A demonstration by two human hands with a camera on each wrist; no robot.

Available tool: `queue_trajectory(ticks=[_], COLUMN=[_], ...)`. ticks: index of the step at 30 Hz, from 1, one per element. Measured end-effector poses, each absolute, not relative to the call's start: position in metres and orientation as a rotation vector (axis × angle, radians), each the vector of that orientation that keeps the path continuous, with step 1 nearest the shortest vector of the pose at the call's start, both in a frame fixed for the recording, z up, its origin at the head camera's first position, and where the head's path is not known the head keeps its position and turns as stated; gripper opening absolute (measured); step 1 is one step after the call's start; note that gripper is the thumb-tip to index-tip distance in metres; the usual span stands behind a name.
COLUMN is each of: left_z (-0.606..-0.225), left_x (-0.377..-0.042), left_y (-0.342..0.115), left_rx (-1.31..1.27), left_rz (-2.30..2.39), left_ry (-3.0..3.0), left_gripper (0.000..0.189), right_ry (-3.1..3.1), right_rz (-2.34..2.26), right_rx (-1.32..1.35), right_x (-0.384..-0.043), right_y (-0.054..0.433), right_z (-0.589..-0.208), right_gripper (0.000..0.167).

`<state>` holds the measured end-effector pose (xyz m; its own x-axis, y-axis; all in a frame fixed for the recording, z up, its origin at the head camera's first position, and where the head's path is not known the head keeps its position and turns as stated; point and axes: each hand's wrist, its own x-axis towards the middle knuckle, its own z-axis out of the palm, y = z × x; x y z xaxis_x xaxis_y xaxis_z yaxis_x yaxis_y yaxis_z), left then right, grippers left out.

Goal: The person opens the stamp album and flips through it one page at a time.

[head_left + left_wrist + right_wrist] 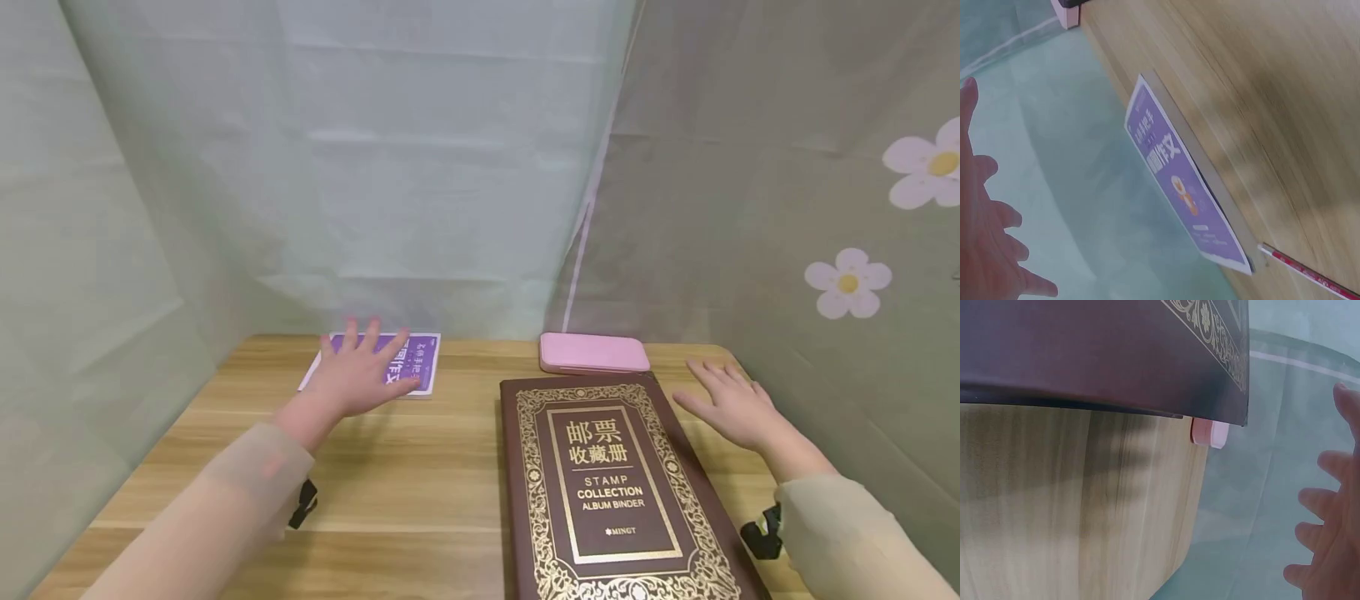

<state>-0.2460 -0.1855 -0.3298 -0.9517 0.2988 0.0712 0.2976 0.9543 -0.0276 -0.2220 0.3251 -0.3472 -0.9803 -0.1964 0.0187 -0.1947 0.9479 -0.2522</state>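
Note:
My left hand (352, 375) hovers with spread fingers over the back left of the table, nearest to a purple-covered book (426, 358). In the left wrist view that book (1169, 169) lies flat, with a red-and-white pencil-like stick (1310, 274) at its corner. To the right, a thick dark-red stamp album (615, 500) with gold print lies closed on the table. My right hand (731, 408) is held beside the album's upper right edge, fingers extended and holding nothing. The right wrist view shows the album's side (1116, 369) and this hand (1335, 525) apart from it.
A pink case (594, 353) lies behind the album at the table's back edge. Pale cloth (420, 167) hangs behind the wooden table (420, 483), and a grey cloth with flowers (750, 208) hangs to the right. Black straps (763, 533) circle the wrists.

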Motion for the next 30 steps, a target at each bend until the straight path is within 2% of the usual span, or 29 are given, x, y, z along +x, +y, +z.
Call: queue_trajectory(ticks=[11,19,30], left_z=[-0.332,-0.335,-0.348], left_x=[-0.239,-0.234,-0.23], left_y=[-0.154,-0.125,-0.093], left_rx=[-0.599,-0.718,-0.843], left_rz=[-0.128,-0.174,-0.232], left_ry=[-3.015,-2.989,-2.959], left_gripper=[0.089,0.086,0.086], right_ry=[3.073,2.864,2.709], right_rz=[-0.573,-0.889,-1.06], right_rx=[-0.493,-0.452,-0.446], right_x=[-0.212,-0.199,-0.187], right_y=[0.334,0.343,0.352], right_z=[-0.359,-0.368,-0.379], right_gripper=[0.076,0.071,0.068])
